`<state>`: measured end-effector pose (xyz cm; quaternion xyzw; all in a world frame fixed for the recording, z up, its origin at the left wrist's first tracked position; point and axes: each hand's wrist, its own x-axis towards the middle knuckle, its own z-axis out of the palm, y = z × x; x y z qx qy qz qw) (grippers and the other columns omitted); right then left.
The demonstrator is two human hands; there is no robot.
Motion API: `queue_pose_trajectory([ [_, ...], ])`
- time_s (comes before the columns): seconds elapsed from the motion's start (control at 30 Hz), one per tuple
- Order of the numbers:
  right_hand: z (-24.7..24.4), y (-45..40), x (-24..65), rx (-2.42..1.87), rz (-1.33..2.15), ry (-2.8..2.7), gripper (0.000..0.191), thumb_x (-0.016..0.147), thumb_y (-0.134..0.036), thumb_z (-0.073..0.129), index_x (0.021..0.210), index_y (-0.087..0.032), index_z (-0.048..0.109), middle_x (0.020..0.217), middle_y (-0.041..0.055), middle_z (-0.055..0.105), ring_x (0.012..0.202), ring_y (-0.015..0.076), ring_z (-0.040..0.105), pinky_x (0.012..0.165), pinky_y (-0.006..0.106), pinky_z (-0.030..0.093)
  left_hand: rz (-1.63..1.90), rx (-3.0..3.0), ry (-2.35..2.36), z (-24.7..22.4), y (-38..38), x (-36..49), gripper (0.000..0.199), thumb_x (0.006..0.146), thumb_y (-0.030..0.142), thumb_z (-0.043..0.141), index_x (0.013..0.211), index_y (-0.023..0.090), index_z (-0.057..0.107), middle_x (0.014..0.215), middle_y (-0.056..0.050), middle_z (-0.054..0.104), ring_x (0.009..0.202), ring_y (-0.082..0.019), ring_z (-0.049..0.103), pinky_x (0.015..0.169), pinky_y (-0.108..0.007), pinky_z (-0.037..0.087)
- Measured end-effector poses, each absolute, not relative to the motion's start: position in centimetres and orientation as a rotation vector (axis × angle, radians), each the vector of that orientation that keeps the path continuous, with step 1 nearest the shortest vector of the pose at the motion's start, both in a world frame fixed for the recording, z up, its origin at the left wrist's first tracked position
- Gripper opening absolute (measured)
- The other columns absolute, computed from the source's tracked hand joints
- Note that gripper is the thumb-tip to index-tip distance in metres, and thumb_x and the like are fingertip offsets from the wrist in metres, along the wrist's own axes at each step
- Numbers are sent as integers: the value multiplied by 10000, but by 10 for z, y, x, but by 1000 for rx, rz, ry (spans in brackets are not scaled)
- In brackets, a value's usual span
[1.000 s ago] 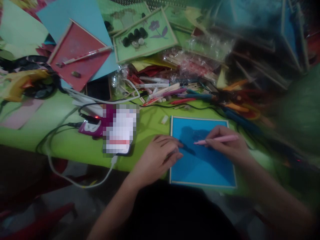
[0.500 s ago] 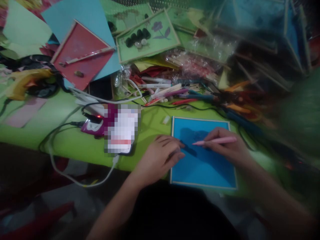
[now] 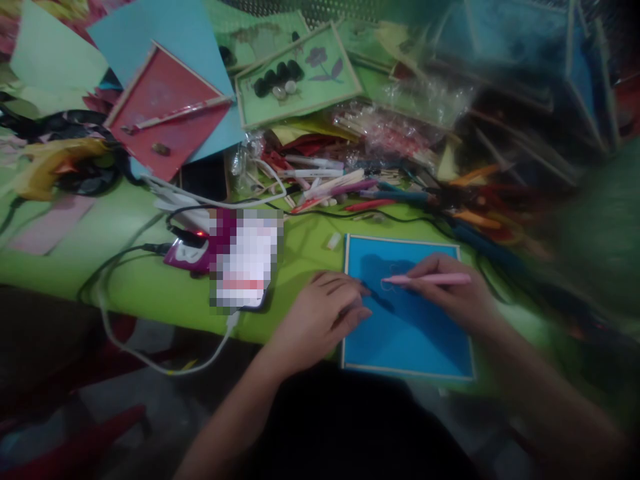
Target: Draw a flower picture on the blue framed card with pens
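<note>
A blue board (image 3: 410, 340) edged with thin wooden strips lies flat on the green table in front of me. My right hand (image 3: 453, 293) grips a pink pen (image 3: 440, 279), its tip on the upper middle of the board, where faint curved lines show. My left hand (image 3: 333, 307) rests over the board's left edge, fingers loosely spread and bent, holding nothing. A shadow of my hands falls across the blue surface. Just beyond the board's top left corner sits a small whitish eraser-like block (image 3: 334, 241).
A phone (image 3: 245, 267) with a blurred screen lies left beside a purple power strip (image 3: 187, 257), with cables around. Pens and sticks (image 3: 335, 187) are heaped behind. Farther back are a green framed picture (image 3: 300, 80), a red board (image 3: 170, 113) and a yellow glue gun (image 3: 45, 167).
The pen tip in my right hand has shifted slightly up and left, and a small new curved line shows by it. My left hand stays in place.
</note>
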<state>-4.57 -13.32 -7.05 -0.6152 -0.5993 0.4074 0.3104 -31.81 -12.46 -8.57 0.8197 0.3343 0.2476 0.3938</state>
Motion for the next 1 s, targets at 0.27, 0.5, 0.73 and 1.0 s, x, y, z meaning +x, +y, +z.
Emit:
queue_pose_trajectory([
  [0.27,-73,-135,-43,-1684,996,-1579,256,869,-490,784,839,-243,728,775,33,764,699,186,699,614,274,519,627,2075,846,-86,-125,-319,229,1101,386,527,956,222,592,1222,-23,777,1196,-241,680,1035,-442,460],
  [0.5,-74,-135,-39,-1733,937,-1609,284,868,-505,779,812,-235,713,758,35,752,677,184,671,600,281,495,626,2074,852,-87,-125,-318,216,1100,368,527,956,224,599,1218,-31,782,1189,-239,682,1028,-440,465],
  [0.73,-72,-134,-39,-1733,935,-1612,238,867,-463,779,813,-239,718,765,34,751,677,182,667,597,279,500,628,2080,846,-86,-126,-318,242,1106,397,510,961,225,599,1218,-31,782,1183,-241,684,1026,-450,466],
  [1.0,-71,-134,-43,-1721,981,-1568,265,853,-494,792,824,-237,732,770,40,762,697,198,695,611,290,530,629,2079,848,-85,-125,-318,252,1103,390,513,938,221,600,1210,-34,785,1182,-249,686,1025,-449,464],
])
